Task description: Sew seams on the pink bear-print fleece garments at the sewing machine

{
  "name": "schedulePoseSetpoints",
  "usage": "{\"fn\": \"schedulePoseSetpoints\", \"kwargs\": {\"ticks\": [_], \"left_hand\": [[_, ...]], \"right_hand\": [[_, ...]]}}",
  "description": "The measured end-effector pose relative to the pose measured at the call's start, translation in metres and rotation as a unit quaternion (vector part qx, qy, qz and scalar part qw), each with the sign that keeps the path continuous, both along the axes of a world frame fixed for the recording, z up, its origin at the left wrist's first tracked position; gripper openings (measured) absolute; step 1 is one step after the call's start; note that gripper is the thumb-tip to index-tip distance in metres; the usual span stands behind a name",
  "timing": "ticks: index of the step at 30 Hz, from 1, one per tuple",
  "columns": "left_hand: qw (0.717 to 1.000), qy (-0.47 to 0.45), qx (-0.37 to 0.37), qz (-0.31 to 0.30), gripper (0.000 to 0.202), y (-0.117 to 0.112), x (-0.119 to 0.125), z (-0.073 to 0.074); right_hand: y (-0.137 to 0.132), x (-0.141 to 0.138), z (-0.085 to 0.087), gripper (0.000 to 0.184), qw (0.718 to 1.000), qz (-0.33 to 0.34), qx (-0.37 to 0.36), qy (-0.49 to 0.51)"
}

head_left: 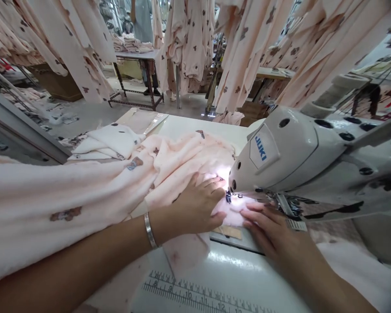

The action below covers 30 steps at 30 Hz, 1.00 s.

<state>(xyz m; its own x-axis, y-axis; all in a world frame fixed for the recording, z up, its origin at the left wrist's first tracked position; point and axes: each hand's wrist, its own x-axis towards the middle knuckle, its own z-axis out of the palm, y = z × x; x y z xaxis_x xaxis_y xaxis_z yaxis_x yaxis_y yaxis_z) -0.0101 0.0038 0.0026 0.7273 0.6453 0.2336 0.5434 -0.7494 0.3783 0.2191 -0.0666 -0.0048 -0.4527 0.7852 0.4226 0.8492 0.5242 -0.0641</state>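
Note:
Pale pink fleece fabric (182, 158) with small bear prints spreads over the sewing table and runs under the head of a white JUKI sewing machine (280, 148). My left hand (200, 204) lies flat on this fabric, fingers spread, just left of the lit presser foot (228, 196). On the right side of the foot, my right hand (270, 221) rests with its fingers stretched out, fingertips touching the fabric's edge. The needle itself is too small to make out. A silver bangle (150, 230) circles my left wrist.
A ruler scale (195, 295) is printed along the table's near edge. Folded white printed fabric (107, 141) lies at the table's left. Pink printed pieces (192, 43) hang beyond the table. Behind them, a person in grey (142, 21) stands by a side table (137, 55) bearing stacked fabric.

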Motion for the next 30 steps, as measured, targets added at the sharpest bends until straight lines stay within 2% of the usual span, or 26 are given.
{"fn": "schedulePoseSetpoints", "kwargs": {"ticks": [3,7,11,19,23,25,28,30], "left_hand": [[1.000,0.001,-0.002,-0.004,0.022,0.001,0.001,0.002],[1.000,0.001,-0.006,-0.007,0.020,0.005,0.000,0.006],[1.000,-0.013,-0.022,-0.016,0.019,0.010,0.001,0.007],[1.000,0.013,-0.018,-0.017,0.024,0.001,-0.001,0.002],[0.999,0.007,0.049,-0.014,0.022,0.001,-0.001,0.001],[0.994,0.004,0.097,-0.057,0.017,0.003,0.000,0.001],[0.981,0.016,0.119,-0.153,0.024,0.005,0.001,0.001],[0.978,0.032,0.119,-0.168,0.026,0.006,0.002,0.001]], "right_hand": [[-0.001,-0.002,0.004,0.017,1.000,0.013,0.016,-0.013],[-0.002,-0.018,0.005,0.023,0.992,0.094,-0.067,0.046],[0.002,-0.026,0.000,0.020,0.986,0.076,-0.136,0.063],[-0.001,-0.027,0.004,0.015,0.982,0.075,-0.162,0.066],[-0.002,-0.027,0.002,0.014,0.980,0.071,-0.173,0.070],[-0.002,-0.027,0.001,0.014,0.981,0.070,-0.167,0.070],[-0.004,-0.027,0.000,0.016,0.980,0.068,-0.166,0.084],[-0.002,-0.025,-0.001,0.017,0.972,0.061,-0.186,0.127]]}}
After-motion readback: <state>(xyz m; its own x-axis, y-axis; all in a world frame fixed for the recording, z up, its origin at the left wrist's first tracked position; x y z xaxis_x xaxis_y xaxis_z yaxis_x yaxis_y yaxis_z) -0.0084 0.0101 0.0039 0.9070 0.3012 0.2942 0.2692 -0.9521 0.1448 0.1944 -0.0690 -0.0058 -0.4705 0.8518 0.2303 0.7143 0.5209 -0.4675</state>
